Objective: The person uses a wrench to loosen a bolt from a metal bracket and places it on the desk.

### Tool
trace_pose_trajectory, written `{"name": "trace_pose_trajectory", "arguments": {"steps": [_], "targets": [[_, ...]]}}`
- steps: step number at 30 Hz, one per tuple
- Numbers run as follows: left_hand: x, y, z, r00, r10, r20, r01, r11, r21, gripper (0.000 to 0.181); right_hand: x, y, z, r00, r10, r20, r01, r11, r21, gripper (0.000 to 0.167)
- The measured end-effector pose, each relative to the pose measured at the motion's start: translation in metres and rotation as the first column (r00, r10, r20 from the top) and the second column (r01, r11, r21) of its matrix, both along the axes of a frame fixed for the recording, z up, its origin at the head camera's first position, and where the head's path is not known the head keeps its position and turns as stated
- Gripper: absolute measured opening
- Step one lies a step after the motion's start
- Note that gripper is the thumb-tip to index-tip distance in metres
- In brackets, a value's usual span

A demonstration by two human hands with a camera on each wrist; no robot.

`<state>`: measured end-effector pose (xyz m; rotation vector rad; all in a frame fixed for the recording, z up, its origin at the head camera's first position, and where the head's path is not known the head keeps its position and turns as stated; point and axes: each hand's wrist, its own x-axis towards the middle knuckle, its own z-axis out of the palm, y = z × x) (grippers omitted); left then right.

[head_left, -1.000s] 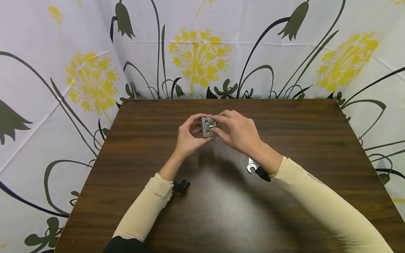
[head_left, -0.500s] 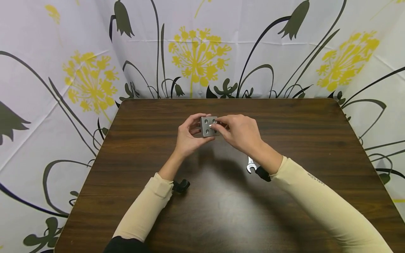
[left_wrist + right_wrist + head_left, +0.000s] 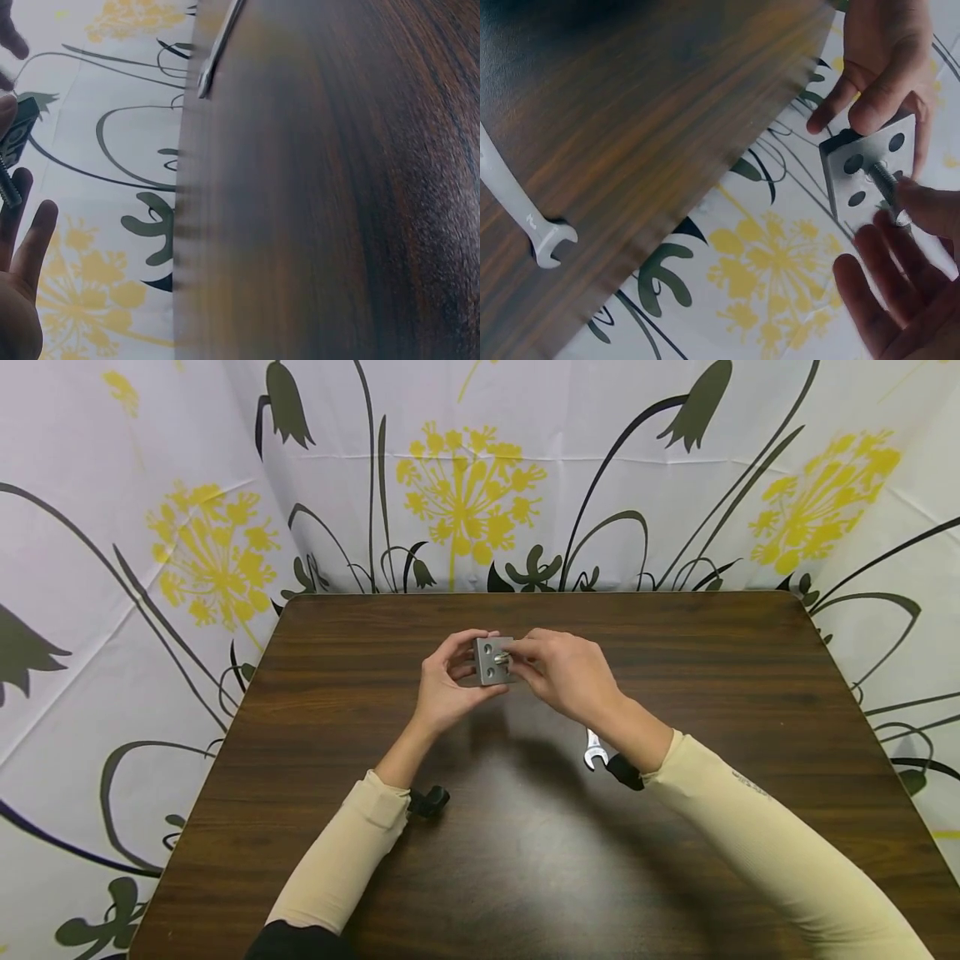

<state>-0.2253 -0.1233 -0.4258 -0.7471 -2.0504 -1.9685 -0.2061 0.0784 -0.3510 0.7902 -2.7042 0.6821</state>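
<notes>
A square grey metal block [image 3: 491,662] with several round holes is held up above the table. My left hand [image 3: 452,681] grips it by its edges from the left, thumb below and fingers above. A threaded bolt [image 3: 885,180] sticks out of the middle of the block's face [image 3: 847,172]. My right hand [image 3: 570,672] pinches the bolt's outer end between thumb and fingers, as the right wrist view shows. In the left wrist view, the block [image 3: 22,129] and bolt [image 3: 9,189] appear only at the left edge. Whether the bolt is threaded in cannot be seen.
An open-end wrench [image 3: 596,752] lies on the brown wooden table [image 3: 360,710], partly hidden under my right wrist. Dark wrist camera mounts [image 3: 430,802] sit below the sleeves. A white curtain [image 3: 600,410] with a flower print hangs behind the table.
The fingers of my right hand have shifted around the bolt, leaving more of it in sight than half a second ago. My left hand and the block stay nearly still.
</notes>
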Motion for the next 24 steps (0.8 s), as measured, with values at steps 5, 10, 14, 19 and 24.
{"name": "trace_pose_trajectory", "arguments": {"steps": [5, 10, 14, 19, 24], "targets": [[0.007, 0.0, 0.012, 1.0, 0.011, -0.003, -0.011, 1.0, -0.006, 0.068, 0.002, 0.0, 0.0, 0.998, 0.03, -0.05, -0.031, 0.999, -0.024, 0.035], [0.008, 0.0, 0.016, 1.0, -0.002, 0.004, 0.002, 1.0, -0.012, 0.068, 0.003, -0.001, 0.0, 0.999, -0.041, 0.012, 0.041, 0.999, -0.006, 0.03], [0.008, 0.0, 0.017, 1.0, -0.004, -0.002, 0.004, 1.0, -0.014, 0.068, 0.002, 0.001, 0.001, 0.999, 0.029, 0.013, -0.029, 1.0, -0.002, 0.034], [0.008, -0.001, 0.016, 1.0, -0.005, -0.011, 0.005, 1.0, -0.005, 0.068, 0.003, -0.001, 0.002, 1.0, -0.016, 0.014, 0.016, 1.0, -0.01, 0.034], [0.008, -0.002, 0.016, 1.0, -0.016, -0.01, 0.015, 1.0, -0.005, 0.068, 0.002, -0.002, 0.001, 1.0, 0.014, -0.001, -0.014, 1.0, -0.024, 0.025]]}}
